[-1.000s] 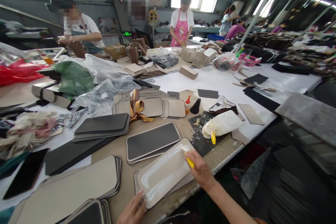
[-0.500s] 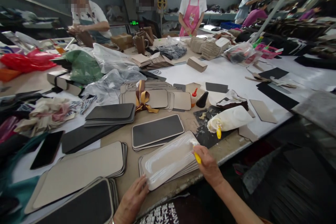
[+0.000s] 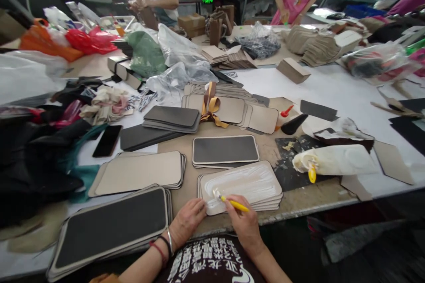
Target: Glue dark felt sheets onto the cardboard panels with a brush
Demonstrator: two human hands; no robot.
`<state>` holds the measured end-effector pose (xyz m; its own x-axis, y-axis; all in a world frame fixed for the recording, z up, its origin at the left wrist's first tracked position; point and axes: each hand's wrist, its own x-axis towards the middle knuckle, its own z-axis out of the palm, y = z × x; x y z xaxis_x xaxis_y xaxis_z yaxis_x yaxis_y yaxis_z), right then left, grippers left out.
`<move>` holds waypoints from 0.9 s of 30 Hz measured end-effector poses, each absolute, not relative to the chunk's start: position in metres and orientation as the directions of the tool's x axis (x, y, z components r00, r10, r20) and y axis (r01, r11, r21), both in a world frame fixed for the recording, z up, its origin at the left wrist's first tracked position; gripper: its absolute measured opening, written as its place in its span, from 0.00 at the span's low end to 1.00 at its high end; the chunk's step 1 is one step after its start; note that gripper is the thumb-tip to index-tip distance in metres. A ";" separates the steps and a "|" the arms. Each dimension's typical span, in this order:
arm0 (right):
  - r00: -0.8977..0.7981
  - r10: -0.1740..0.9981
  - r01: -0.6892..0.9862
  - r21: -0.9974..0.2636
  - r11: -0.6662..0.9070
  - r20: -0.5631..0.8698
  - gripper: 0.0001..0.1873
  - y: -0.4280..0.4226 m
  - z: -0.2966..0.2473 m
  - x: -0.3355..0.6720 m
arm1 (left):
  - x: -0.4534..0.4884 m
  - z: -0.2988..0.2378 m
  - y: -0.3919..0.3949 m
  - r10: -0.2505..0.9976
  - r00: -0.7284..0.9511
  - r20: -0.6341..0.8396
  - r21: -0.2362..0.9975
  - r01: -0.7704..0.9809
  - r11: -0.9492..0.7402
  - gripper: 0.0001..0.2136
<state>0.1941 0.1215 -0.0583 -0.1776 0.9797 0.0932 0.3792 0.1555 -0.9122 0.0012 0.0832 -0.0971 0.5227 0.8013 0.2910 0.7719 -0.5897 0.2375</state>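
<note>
My right hand [image 3: 244, 221] is closed round a yellow-handled glue brush [image 3: 232, 203], its white tip resting on the near left part of a tan board [image 3: 245, 183] smeared with white glue. That board tops a small stack at the table's front edge. My left hand [image 3: 189, 220] lies with curled fingers on the stack's near left corner, pressing it down. A lying white glue bottle [image 3: 335, 161] with a yellow cap sits just to the right on a dark glue-stained sheet [image 3: 288, 172].
Stacks of black-faced boards [image 3: 226, 149] and tan boards [image 3: 139, 172] surround the glued one. A black phone [image 3: 106, 140], cloth heaps and plastic bags [image 3: 179, 59] fill the left and middle. Two people in aprons stand at the far side.
The brush has swept from the board's far right corner to its near left part. My left hand stays on the near left corner. The view has tilted down and to the left.
</note>
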 end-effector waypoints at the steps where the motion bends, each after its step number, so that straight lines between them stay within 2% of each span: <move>1: -0.116 0.993 0.321 -0.947 0.022 -0.016 0.09 0.126 -0.063 0.191 | 0.002 -0.097 0.083 0.809 0.517 0.281 0.249 0.774 -0.582 0.09; 3: -0.033 0.980 0.227 -0.956 -0.185 -0.197 0.14 0.135 -0.071 0.192 | 0.002 -0.098 0.083 0.817 0.509 0.271 0.274 0.772 -0.573 0.08; 5: 0.033 0.964 0.208 -0.941 -0.266 -0.265 0.18 0.144 -0.076 0.202 | 0.003 -0.099 0.082 0.823 0.498 0.275 0.300 0.768 -0.565 0.07; 9: 0.160 0.965 0.291 -0.924 -0.247 -0.207 0.18 0.156 -0.070 0.215 | 0.003 -0.099 0.082 0.838 0.465 0.286 0.336 0.770 -0.542 0.07; 16: 0.071 0.966 0.197 -0.945 -0.259 -0.250 0.21 0.171 -0.075 0.168 | 0.004 -0.096 0.084 0.851 0.444 0.280 0.352 0.778 -0.521 0.08; 23: 0.311 0.933 0.413 -0.858 -0.306 -0.183 0.21 0.174 -0.062 0.233 | 0.005 -0.099 0.084 0.853 0.430 0.296 0.386 0.763 -0.519 0.08; 25: 0.241 0.947 0.420 -0.857 -0.297 -0.211 0.19 0.161 -0.058 0.229 | 0.004 -0.098 0.084 0.846 0.438 0.303 0.390 0.754 -0.529 0.08; 27: 0.121 0.956 0.352 -0.889 -0.292 -0.266 0.19 0.145 -0.061 0.208 | 0.003 -0.096 0.086 0.837 0.451 0.309 0.388 0.744 -0.544 0.09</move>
<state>0.2077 0.1452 -0.0615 0.1205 0.9563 -0.2664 0.3519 -0.2921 -0.8893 0.0026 0.0863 -0.0961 0.4511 0.8374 0.3087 0.7438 -0.5439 0.3884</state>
